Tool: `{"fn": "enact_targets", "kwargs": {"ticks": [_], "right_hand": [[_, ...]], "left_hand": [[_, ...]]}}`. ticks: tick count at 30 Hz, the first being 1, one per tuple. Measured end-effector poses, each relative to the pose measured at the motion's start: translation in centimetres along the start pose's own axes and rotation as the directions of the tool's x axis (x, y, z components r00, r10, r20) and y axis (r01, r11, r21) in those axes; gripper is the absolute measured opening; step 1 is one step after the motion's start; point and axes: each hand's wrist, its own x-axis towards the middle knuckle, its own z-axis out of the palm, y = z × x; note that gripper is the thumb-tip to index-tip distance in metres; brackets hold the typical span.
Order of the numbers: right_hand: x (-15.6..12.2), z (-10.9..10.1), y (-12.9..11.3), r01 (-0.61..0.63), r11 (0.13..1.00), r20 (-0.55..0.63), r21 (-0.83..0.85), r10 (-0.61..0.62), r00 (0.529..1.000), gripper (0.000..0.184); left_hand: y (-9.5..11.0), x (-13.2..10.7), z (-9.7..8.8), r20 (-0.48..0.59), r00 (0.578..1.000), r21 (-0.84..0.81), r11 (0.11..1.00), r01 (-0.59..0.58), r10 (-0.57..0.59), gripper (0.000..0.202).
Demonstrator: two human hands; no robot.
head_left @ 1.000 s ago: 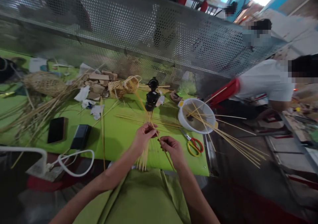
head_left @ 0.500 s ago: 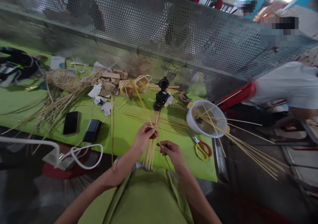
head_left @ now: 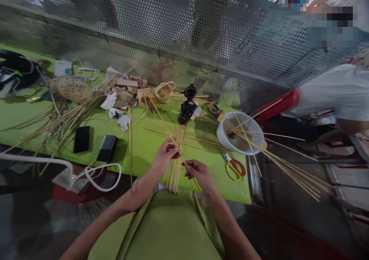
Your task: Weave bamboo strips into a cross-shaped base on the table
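Observation:
A long yellowish bamboo strip (head_left: 160, 114) slants across the green table in front of me. My left hand (head_left: 166, 152) is closed on its middle, thumb against fingers. Lower down, my right hand (head_left: 199, 172) pinches the same strip, whose end sticks out below toward my lap. Beneath both hands lies a row of lengthwise bamboo strips (head_left: 173, 175), fanned at the near end. Its far end runs up to a black bottle-like object (head_left: 186, 112) with a raised round lid. Several loose crosswise strips (head_left: 201, 140) lie under and beside the row.
To the right are a white bucket (head_left: 223, 137) with strips in water and red-and-yellow scissors (head_left: 235, 169). Leftward lie a phone (head_left: 82, 139), a black box-shaped device (head_left: 107, 148), woven baskets (head_left: 163, 93) and a strip bundle (head_left: 77, 112). A perforated metal panel (head_left: 161, 33) stands behind. Another person's white sleeve (head_left: 331, 91) is at right.
The view has tilted slightly downward. My hands keep hold of the strip, and the left fingers have shifted a little along it. Objects on the table stay in place.

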Motion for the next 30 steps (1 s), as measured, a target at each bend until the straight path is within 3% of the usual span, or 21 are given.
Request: {"fn": "enact_targets", "kwargs": {"ticks": [10,13,15,17,18,20,22,25,30], "right_hand": [[-0.5,-0.6,1.0,0.016,0.997,0.008,-0.070,-0.015,1.000,0.045],[-0.1,-3.2,1.8,0.036,0.983,-0.017,-0.180,-0.040,0.999,0.049],[0.4,-6.9,2.7,0.044,0.944,-0.142,-0.327,-0.095,0.985,0.051],[1.0,-11.7,3.8,0.002,0.844,-0.326,-0.537,-0.209,0.922,0.049],[1.2,-14.2,4.4,-0.082,0.756,-0.407,-0.649,-0.254,0.877,0.046],[1.5,-18.8,5.7,-0.256,0.549,-0.480,-0.795,-0.313,0.819,0.044],[1.6,-22.1,7.1,-0.366,0.377,-0.492,-0.851,-0.325,0.808,0.049],[1.8,-24.3,8.7,-0.476,0.241,-0.528,-0.846,-0.256,0.810,0.058],[3.1,-24.6,9.5,-0.509,0.153,-0.531,-0.847,-0.246,0.811,0.052]], "left_hand": [[0.4,1.4,-0.6,-0.078,0.997,0.031,0.999,0.031,-0.028,0.052],[0.5,2.0,-0.8,-0.096,0.994,0.014,0.999,0.048,-0.046,0.053],[0.6,2.3,-1.0,-0.106,0.993,0.001,0.999,0.049,-0.048,0.054],[0.7,2.6,-1.4,-0.107,0.993,-0.017,0.999,0.041,-0.042,0.055],[0.7,2.7,-1.5,-0.106,0.994,-0.027,0.999,0.036,-0.039,0.054],[0.8,2.9,-1.7,-0.103,0.994,-0.051,0.998,0.034,-0.039,0.052],[0.9,3.0,-1.8,-0.100,0.994,-0.077,0.996,0.038,-0.046,0.049],[1.1,3.1,-1.9,-0.090,0.995,-0.098,0.994,0.042,-0.051,0.041],[1.5,3.5,-1.8,-0.084,0.995,-0.093,0.994,0.049,-0.057,0.038]]}}
